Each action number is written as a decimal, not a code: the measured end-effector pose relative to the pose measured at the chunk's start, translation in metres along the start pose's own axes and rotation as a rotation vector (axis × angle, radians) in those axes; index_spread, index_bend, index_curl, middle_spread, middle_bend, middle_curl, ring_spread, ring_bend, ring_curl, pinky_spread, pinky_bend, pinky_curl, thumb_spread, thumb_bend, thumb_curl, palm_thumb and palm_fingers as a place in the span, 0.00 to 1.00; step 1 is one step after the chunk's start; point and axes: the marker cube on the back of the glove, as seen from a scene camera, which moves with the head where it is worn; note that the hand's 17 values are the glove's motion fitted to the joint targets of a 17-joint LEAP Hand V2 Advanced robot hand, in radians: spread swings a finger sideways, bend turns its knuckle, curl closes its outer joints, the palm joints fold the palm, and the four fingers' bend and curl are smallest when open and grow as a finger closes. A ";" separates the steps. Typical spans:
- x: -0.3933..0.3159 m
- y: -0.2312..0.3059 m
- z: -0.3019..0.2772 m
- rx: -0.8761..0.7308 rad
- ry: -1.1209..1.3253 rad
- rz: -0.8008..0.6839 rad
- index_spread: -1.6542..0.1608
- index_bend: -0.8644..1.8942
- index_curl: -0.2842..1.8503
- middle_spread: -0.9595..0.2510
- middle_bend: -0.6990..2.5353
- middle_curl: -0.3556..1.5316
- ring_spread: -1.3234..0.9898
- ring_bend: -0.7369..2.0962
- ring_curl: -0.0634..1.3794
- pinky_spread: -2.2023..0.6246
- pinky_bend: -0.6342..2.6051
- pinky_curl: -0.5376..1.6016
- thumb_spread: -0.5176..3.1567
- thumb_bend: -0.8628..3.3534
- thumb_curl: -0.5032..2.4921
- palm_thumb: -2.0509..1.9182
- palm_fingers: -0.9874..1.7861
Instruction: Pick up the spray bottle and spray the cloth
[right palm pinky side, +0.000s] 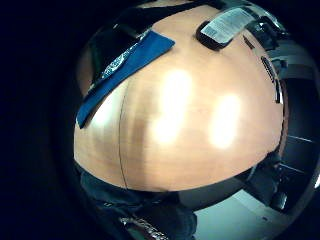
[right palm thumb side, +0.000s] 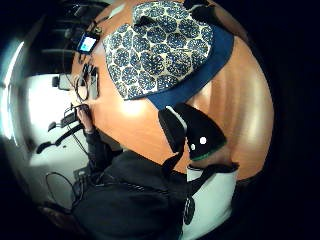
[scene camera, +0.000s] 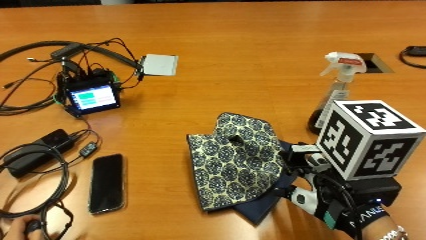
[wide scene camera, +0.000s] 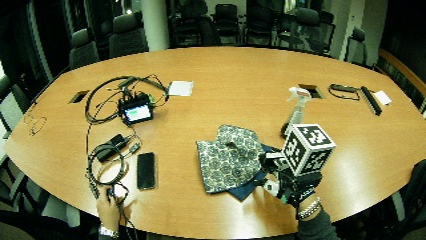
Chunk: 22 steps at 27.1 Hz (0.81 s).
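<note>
A patterned blue-and-white cloth (scene camera: 233, 160) lies folded on a plain blue cloth (scene camera: 266, 206) on the wooden table (scene camera: 266, 40). A spray bottle (scene camera: 336, 95) with a white trigger head stands upright just beyond the cloths' right edge. My gloved right hand (scene camera: 326, 195) hovers at the near right corner of the cloths, on the near side of the bottle and apart from it, fingers relaxed and holding nothing. The thumb side palm view looks onto the patterned cloth (right palm thumb side: 160, 50). Only the blue cloth's edge (right palm pinky side: 125, 70) shows in the little finger side view.
A black phone (scene camera: 106, 182), a small screen device (scene camera: 93, 97) with tangled cables and a white card (scene camera: 160, 64) lie to the left. The person's bare hand (scene camera: 26, 230) rests by the cables at the near left edge. A cutout (scene camera: 369, 63) sits behind the bottle.
</note>
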 end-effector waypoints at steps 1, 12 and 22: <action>0.000 0.000 0.000 0.000 0.000 0.000 0.79 0.42 0.17 0.79 0.28 0.22 0.58 0.34 0.07 0.82 0.31 0.29 0.25 0.26 0.19 0.62 0.53; -0.003 -0.004 -0.002 0.001 0.003 -0.006 0.70 0.41 0.24 0.79 0.27 0.27 0.58 0.34 0.14 0.86 0.31 0.34 0.39 0.26 0.21 0.64 0.51; -0.010 -0.031 -0.018 0.054 -0.017 -0.017 0.68 0.40 0.26 0.79 0.27 0.29 0.58 0.34 0.17 0.87 0.30 0.36 0.43 0.25 0.22 0.65 0.52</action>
